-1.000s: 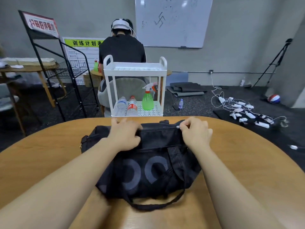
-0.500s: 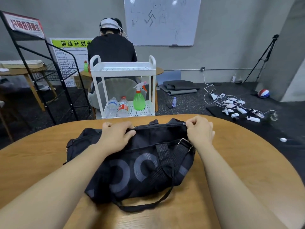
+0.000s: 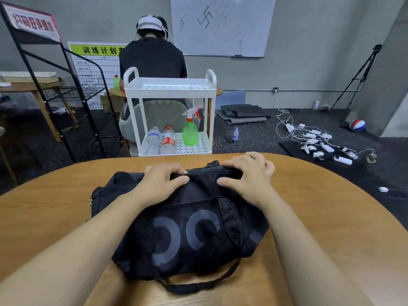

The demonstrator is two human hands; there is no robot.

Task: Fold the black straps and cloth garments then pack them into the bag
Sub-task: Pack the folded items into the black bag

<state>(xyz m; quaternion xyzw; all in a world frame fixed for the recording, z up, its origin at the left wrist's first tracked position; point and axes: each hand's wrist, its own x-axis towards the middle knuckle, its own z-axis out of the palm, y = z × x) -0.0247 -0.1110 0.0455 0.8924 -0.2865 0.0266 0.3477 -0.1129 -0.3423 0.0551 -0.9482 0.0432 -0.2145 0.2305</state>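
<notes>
Right hand (image 3: 249, 175) now inward, flat on bag (image 3: 189, 228)

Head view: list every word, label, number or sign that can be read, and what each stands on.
"训练计划表": green header of the wall chart; its table rows are too small to read.
Red sign atop the black rack: Chinese characters, too blurred to read.
Red bottle label: too small.
Whiteboard: scribbled drawings, no readable words.
Black bag: grey ring shapes, no readable text.
</notes>
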